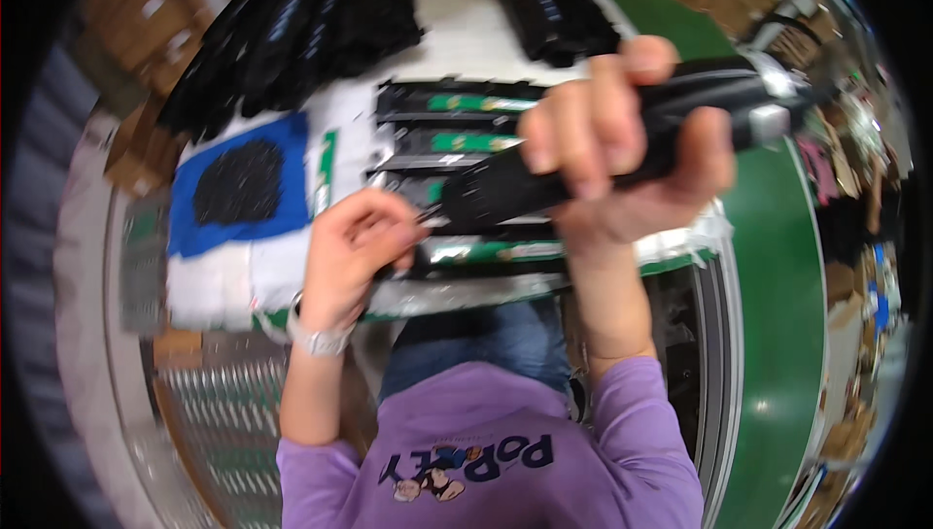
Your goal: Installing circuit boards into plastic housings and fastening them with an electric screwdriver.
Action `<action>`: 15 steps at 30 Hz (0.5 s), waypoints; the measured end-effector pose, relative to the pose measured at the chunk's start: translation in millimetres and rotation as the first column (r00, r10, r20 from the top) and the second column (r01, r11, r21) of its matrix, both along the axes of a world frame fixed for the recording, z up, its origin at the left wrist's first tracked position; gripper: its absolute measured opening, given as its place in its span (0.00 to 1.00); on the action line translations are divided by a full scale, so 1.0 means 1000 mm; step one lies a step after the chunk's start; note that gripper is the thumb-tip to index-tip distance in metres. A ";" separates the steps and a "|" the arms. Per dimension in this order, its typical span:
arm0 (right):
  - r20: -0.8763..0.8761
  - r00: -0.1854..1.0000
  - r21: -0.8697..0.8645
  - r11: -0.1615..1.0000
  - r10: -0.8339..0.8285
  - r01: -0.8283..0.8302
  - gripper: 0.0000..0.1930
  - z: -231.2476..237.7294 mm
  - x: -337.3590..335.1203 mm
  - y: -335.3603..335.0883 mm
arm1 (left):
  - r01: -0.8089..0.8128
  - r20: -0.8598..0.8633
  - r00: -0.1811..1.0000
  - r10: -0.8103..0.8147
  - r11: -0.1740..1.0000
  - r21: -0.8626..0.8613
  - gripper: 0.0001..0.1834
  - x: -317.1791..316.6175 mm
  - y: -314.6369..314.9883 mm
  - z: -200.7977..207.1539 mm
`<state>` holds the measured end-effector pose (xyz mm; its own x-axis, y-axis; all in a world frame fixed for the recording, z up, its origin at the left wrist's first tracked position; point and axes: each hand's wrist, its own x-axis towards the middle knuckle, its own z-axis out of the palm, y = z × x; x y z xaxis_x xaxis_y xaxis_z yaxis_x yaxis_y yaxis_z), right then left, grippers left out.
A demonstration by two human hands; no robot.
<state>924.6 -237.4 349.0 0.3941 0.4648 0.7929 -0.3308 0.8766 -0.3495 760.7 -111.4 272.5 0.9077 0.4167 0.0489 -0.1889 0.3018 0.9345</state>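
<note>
My right hand (622, 155) is wrapped round a thick black electric screwdriver (505, 189), held slanting over the table with its narrow end toward the left. At that end a thin metal bit (430, 212) meets the fingers of my left hand (364, 238). Those fingers are pinched together, and what they hold at the tip is too small to make out. Below both hands lie several long black housings (413, 131) with green circuit boards (471, 143) in them. The nearest housing (496, 253) lies close to the table's front edge, partly under the screwdriver.
A blue cloth (185, 208) bears a heap of small black screws or similar parts (238, 181). Beside it is a narrow green strip (326, 170). Black housings are piled at the back left (301, 29) and back right (554, 14). A green surface (777, 335) runs along the right.
</note>
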 end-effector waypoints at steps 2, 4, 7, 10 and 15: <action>0.084 0.992 -0.032 0.995 0.099 -0.096 0.23 -0.001 0.003 -0.003 | 0.011 -0.026 1.000 -0.011 1.000 0.009 0.06 -0.001 0.000 0.002; 0.105 0.987 -0.042 0.993 0.117 -0.114 0.23 0.000 0.003 -0.002 | 0.014 -0.024 1.000 -0.014 1.000 0.007 0.05 -0.003 0.000 0.004; 0.085 0.990 -0.094 0.990 0.110 -0.102 0.21 0.001 -0.008 -0.003 | -0.020 -0.049 0.999 0.022 0.999 0.051 0.04 -0.010 -0.001 0.002; 0.067 0.998 -0.228 0.974 0.012 0.003 0.22 0.004 -0.018 -0.003 | -0.027 -0.101 0.994 0.043 0.987 0.161 0.03 -0.015 -0.002 0.002; 0.055 0.997 -0.213 0.977 0.045 -0.033 0.23 0.002 -0.022 0.000 | -0.001 -0.123 0.992 0.026 0.979 0.203 0.04 -0.021 -0.002 -0.001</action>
<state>902.1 -237.0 351.5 0.3276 0.6387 0.6962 -0.3366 0.7674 -0.5457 739.4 -113.6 271.4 0.9063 0.4222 0.0198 -0.0696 0.1028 0.9923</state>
